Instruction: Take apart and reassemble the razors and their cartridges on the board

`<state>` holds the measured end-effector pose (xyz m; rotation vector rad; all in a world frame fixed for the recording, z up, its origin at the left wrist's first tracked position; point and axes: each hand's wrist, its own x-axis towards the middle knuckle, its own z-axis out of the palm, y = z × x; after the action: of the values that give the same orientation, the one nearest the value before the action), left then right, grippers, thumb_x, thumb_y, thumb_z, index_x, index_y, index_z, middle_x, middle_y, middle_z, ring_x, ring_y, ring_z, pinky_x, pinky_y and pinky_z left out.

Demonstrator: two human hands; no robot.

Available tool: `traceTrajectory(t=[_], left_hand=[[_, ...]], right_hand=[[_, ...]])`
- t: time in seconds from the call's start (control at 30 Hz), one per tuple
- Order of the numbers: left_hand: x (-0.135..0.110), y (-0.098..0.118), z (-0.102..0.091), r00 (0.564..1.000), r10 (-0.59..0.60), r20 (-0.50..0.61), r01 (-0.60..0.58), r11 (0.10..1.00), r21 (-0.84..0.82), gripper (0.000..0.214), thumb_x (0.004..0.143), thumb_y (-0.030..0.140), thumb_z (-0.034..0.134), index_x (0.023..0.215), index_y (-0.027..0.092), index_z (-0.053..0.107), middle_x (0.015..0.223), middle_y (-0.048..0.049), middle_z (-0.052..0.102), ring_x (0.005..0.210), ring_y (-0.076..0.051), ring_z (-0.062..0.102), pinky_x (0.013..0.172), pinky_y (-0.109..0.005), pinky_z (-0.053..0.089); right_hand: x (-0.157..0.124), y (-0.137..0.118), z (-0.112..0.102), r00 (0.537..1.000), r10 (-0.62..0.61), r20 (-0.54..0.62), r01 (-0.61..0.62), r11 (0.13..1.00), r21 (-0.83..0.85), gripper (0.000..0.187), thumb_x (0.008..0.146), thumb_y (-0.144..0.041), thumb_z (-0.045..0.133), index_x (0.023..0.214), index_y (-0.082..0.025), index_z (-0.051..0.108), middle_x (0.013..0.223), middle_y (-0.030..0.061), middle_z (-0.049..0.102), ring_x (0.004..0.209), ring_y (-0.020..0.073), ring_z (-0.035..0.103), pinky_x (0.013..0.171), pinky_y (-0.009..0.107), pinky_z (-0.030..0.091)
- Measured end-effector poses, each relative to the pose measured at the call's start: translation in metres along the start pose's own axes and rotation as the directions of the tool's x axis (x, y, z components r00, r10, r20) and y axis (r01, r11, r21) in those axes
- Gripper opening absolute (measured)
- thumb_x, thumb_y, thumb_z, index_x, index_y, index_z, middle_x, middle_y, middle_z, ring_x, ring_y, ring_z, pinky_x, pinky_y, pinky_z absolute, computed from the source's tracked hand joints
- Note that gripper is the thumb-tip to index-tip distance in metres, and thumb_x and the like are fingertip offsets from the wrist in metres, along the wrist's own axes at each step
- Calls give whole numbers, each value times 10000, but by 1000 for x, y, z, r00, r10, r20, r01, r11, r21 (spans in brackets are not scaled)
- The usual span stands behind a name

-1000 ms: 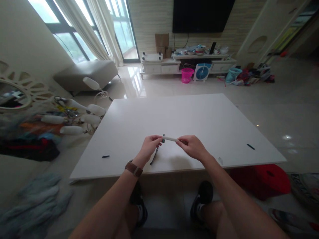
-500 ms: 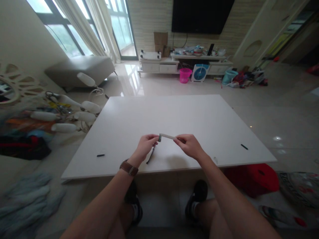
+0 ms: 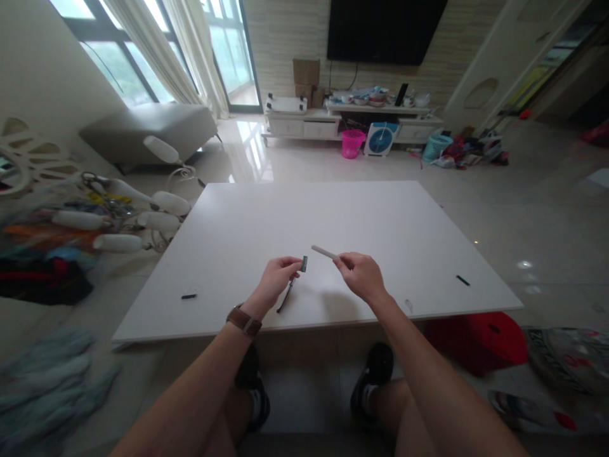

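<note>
Between the fingertips of my left hand (image 3: 277,279) is a small green circuit board (image 3: 304,263), held upright above the white table (image 3: 309,212). My right hand (image 3: 361,273) pinches one end of a slim, light grey stick (image 3: 324,251). Its free end points left, toward the board, with a gap between them. A thin black object (image 3: 284,300) slants down below my left fingers; I cannot tell whether it lies on the table or touches the hand.
A short black piece (image 3: 189,296) lies on the table's left side, another black piece (image 3: 463,280) on the right. Near the front edge is a small clear item (image 3: 408,305). A lamp with white shades (image 3: 162,221) stands beside the left edge, a red stool-like object (image 3: 480,343) below the right front.
The grey stick's end has come away from the circuit board and now sits apart, raised a little. My left hand keeps the board nearly in place.
</note>
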<state>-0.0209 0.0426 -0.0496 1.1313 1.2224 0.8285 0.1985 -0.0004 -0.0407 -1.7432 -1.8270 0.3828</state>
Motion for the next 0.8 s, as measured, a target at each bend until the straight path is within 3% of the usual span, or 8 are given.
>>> traceTrajectory(t=[0.07,0.2,0.33,0.43,0.5,0.57,0.67,0.8], left_hand=[[-1,0,0,1000,-10,-3,10,1000,-7,245,684,346,707,789,129,748,751,-59,695,631,-122,545,626,-266,401],[0,-1,1,1000,-12,-5,12,1000,-3,240,682,340,714,797,132,748,721,-49,681,624,-124,544,620,-267,396],[0,-3,2,1000,-19,24,19,1000,-2,252,694,359,706,797,134,750,751,-58,690,628,-124,542,621,-271,393],[0,-3,2,998,-5,63,7,1000,-19,234,697,344,700,791,135,749,769,-64,694,634,-123,534,627,-273,391],[-1,-3,2,997,-4,79,7,999,-31,222,696,337,705,782,136,746,760,-61,687,630,-119,518,636,-273,391],[-2,-3,2,996,-10,94,14,999,-42,230,699,349,715,786,139,746,760,-57,685,629,-115,507,646,-273,392],[-3,-2,2,994,-19,109,25,999,-46,246,700,369,724,787,140,746,763,-56,683,631,-114,505,644,-272,386],[-4,-2,2,994,-9,107,15,998,-54,217,692,348,723,764,144,745,742,-52,681,625,-114,503,633,-269,378]], right_hand=[[-1,0,1,999,-13,-35,14,999,33,322,953,-411,532,808,-208,736,714,28,669,640,143,526,605,272,293],[-1,1,2,990,-85,112,85,996,12,312,933,-421,567,753,-219,723,704,14,670,637,140,534,597,270,288],[1,3,1,997,46,-55,-44,998,40,316,941,-413,550,792,-203,733,703,21,669,637,139,543,597,268,304],[1,2,1,997,-51,65,43,991,128,313,933,-422,560,805,-205,747,686,14,667,614,129,533,594,261,318],[1,2,1,989,-70,130,58,994,96,306,917,-419,579,770,-211,747,672,11,665,602,128,522,586,265,306],[2,4,1,999,25,47,-27,998,60,312,910,-423,580,766,-205,749,666,17,661,601,133,521,580,269,298],[4,7,0,989,131,-65,-118,978,170,353,918,-452,555,833,-178,760,655,24,644,585,135,505,560,267,303],[3,8,-1,988,-18,155,-9,985,173,338,897,-452,579,777,-192,758,608,10,613,570,130,481,554,263,291]])
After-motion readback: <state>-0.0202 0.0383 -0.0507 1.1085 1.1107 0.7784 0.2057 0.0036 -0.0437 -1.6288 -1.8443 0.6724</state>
